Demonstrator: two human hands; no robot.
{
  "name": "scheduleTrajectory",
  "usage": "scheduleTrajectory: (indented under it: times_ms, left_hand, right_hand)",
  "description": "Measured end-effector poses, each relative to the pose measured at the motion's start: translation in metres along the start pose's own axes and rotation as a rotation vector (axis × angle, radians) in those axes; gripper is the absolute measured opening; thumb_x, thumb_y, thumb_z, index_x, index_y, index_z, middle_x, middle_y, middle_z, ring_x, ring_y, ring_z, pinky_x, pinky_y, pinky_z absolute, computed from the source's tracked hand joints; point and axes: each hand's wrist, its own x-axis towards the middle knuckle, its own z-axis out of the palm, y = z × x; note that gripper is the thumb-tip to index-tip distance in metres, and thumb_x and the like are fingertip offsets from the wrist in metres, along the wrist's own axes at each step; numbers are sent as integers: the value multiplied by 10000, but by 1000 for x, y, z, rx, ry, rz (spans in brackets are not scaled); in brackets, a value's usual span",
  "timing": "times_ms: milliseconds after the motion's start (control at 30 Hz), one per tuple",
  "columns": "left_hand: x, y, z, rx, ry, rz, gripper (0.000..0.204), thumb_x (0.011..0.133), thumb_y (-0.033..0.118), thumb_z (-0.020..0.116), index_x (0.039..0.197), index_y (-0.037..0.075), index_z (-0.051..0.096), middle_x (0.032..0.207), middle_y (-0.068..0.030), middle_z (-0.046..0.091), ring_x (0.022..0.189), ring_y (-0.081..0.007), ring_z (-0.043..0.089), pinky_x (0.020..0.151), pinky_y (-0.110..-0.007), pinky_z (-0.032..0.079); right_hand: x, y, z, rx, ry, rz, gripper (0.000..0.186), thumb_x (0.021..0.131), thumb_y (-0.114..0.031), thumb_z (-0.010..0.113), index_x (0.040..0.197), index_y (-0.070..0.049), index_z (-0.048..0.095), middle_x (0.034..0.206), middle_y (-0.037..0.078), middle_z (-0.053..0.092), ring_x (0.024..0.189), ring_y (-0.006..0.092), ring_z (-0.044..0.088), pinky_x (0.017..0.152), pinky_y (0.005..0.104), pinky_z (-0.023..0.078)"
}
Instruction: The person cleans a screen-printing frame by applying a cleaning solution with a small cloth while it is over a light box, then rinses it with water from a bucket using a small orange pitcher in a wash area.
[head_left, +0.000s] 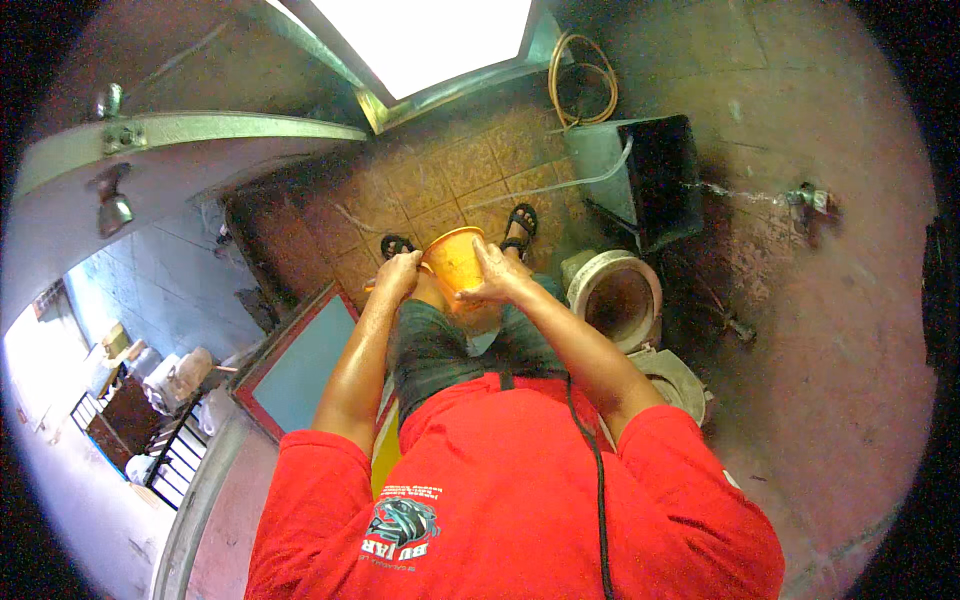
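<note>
From the head camera, looking straight down a red shirt [520, 490] and dark shorts [440, 345] to sandalled feet [520, 222] on a brown tiled floor [450, 175]. Orange plastic scoop [455, 260] held up in front of the knees, open mouth tipped toward the camera, roughly midway between the two feet. Right hand [497, 280] wrapped over the scoop's right rim and wall, fingers [490, 255] curled against the plastic and gripping it. Left hand [398, 275] closed around the scoop's handle at its left side, fingers folded tight on it. Just right of the right forearm, a pale squat toilet pan [615, 295] set in the floor, with a second pale fitting [675, 375] beside it lower down. Beyond that, a dark rectangular water tub [660, 180] against the wall, a clear hose [560, 185] running from it across the tiles, and a coiled tan hose [583, 80] higher up. Wall tap [805, 198] at far right, a thin stream reaching toward the tub. At left, a blue door panel with red frame [300, 365].
</note>
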Motion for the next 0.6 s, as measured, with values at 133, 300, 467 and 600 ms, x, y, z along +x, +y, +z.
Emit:
scheduleTrajectory:
  times_ms: [133, 300, 467, 600]
  left_hand:
    - [36, -28, 45, 115, -10, 186, 196, 828, 137, 502, 990, 123, 613, 929, -154, 658, 879, -316, 639, 712, -451, 504]
    - [97, -47, 108, 164, -47, 373, 200, 784, 168, 541, 940, 117, 656, 824, -108, 683, 797, -302, 661, 685, -438, 499]
    - [162, -57, 196, 224, -170, 348, 171, 820, 213, 538, 877, 143, 684, 869, -85, 690, 847, -261, 659, 753, -450, 446]
    - [214, -71, 252, 240, -347, 252, 253, 850, 215, 520, 1053, 112, 631, 974, -103, 668, 950, -293, 627, 856, -493, 387]
  right_hand:
    - [27, 10, 47, -11, -81, 79, 1366, 462, -611, 800, 1448, -31, 52, 1413, 382, 127, 1276, 480, 309, 1051, 432, 319]
    - [68, 33, 78, -377, -160, -2, 1363, 423, -511, 862, 1467, -193, 45, 1492, 261, -13, 1355, 465, 121, 953, 625, 357]
    - [138, 96, 109, -417, -408, -85, 1367, 388, -446, 882, 1465, -195, 79, 1494, 256, 26, 1364, 448, 115, 986, 602, 332]
    - [192, 159, 155, -391, -458, -172, 1283, 423, -446, 844, 1449, -122, 145, 1437, 330, 136, 1305, 498, 206, 1022, 516, 329]
